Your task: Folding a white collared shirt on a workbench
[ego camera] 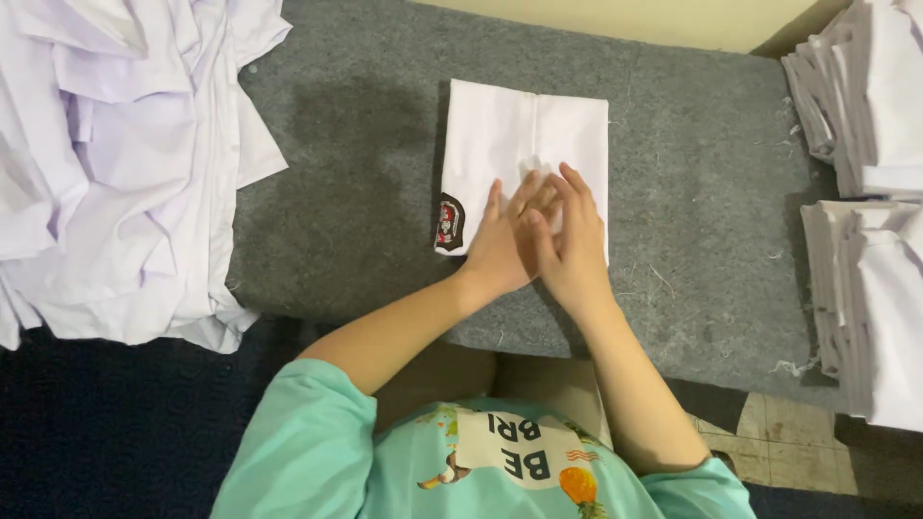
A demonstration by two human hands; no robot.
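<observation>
On the grey felt-covered desk, toward the middle and closer to its far edge, lies one folded white shirt, squared into a neat rectangle. A dark embroidered badge shows at its near left corner. Both hands rest flat on the near part of this shirt, fingers stretched out and gripping nothing. The left hand lies just beside the right hand, and the two overlap at the fingers, so part of the shirt's near edge is hidden under them.

Bare grey felt lies open on every side of the folded shirt: a broad strip to its left as far as the loose heap, another to its right before the stacks, and a narrower band along the far edge. The near edge of the desk runs just under the forearms.

At the left edge a heap of unfolded white shirts spills over the desk's side and is cut off by the frame; how many it holds cannot be told. At the right edge stand two stacks of folded white shirts, a far stack and a near stack, both cut off at the frame, their layers too tightly packed to count.
</observation>
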